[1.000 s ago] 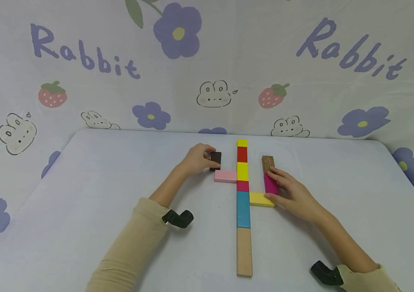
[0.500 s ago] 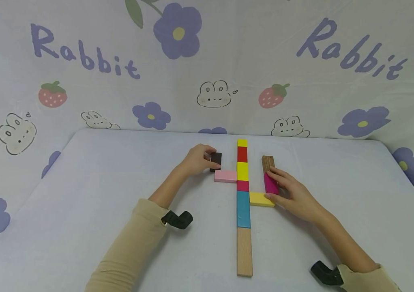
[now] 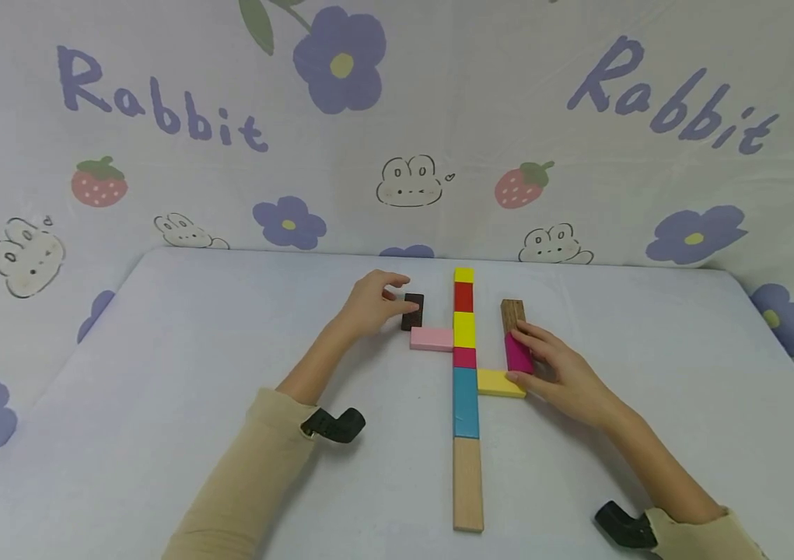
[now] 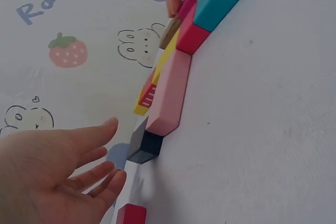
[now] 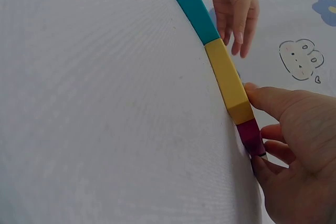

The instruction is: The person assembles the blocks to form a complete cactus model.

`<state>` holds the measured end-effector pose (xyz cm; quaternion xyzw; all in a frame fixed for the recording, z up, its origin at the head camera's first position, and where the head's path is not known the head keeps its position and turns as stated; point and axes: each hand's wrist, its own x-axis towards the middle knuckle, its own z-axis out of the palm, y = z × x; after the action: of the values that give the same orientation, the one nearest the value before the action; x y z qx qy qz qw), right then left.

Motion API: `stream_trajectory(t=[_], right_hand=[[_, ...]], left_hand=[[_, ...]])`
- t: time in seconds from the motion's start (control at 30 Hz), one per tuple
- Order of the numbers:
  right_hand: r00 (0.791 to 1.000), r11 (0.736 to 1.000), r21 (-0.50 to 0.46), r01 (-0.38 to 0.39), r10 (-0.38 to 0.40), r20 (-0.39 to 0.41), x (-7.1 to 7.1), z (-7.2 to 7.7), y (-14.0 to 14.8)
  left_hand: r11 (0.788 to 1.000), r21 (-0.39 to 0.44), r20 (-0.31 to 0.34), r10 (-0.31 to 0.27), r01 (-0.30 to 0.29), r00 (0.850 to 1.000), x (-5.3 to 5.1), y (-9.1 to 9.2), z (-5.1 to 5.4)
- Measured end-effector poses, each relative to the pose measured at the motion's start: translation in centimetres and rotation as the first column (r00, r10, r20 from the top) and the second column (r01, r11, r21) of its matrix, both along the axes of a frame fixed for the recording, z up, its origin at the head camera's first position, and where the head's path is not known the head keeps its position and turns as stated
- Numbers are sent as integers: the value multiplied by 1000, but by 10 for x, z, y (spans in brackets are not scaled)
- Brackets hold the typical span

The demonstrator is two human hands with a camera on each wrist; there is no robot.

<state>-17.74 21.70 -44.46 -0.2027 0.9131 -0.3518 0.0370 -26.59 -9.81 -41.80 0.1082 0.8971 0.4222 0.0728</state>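
Observation:
My left hand [image 3: 369, 305] has its fingers spread beside a black block [image 3: 414, 311]. The left wrist view shows a gap between that hand [image 4: 68, 166] and the block [image 4: 145, 144]. The black block stands against the back of a pink block [image 3: 431, 338], which juts left from a coloured row. My right hand [image 3: 564, 377] grips a magenta block [image 3: 519, 353], thumb at its near end and over the end of a yellow block [image 3: 496, 382]. A brown wooden block [image 3: 512, 313] lies against the magenta block's far end. The yellow block touches a blue block [image 3: 466, 403] in the row.
The row ends at the front with a light wooden block [image 3: 468, 484] and at the back with a small yellow block [image 3: 463, 274]. A red block [image 4: 131, 214] shows low in the left wrist view. Behind the white table [image 3: 124, 428] hangs a patterned cloth [image 3: 438, 93].
My left fingers have let go of the black block and spread, the hand drawing slightly left and back. The black block stays by the pink one. My right hand has not visibly moved.

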Motion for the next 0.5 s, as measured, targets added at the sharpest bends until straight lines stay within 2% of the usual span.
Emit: stream_trajectory(t=[0.1, 0.2, 0.37, 0.5], right_hand=[[1000, 1000, -3, 3, -3, -1, 1, 0, 0], [1000, 1000, -8, 2, -2, -4, 1, 0, -1], [1000, 1000, -16, -2, 2, 2, 0, -1, 0], [1000, 1000, -18, -1, 1, 10, 0, -2, 1]], left_hand=[[996, 73, -29, 47, -45, 998, 4, -7, 1], [991, 110, -60, 80, -73, 995, 6, -14, 0], [988, 118, -106, 108, -96, 988, 8, -23, -1], [985, 128, -112, 134, -119, 985, 11, -29, 0]])
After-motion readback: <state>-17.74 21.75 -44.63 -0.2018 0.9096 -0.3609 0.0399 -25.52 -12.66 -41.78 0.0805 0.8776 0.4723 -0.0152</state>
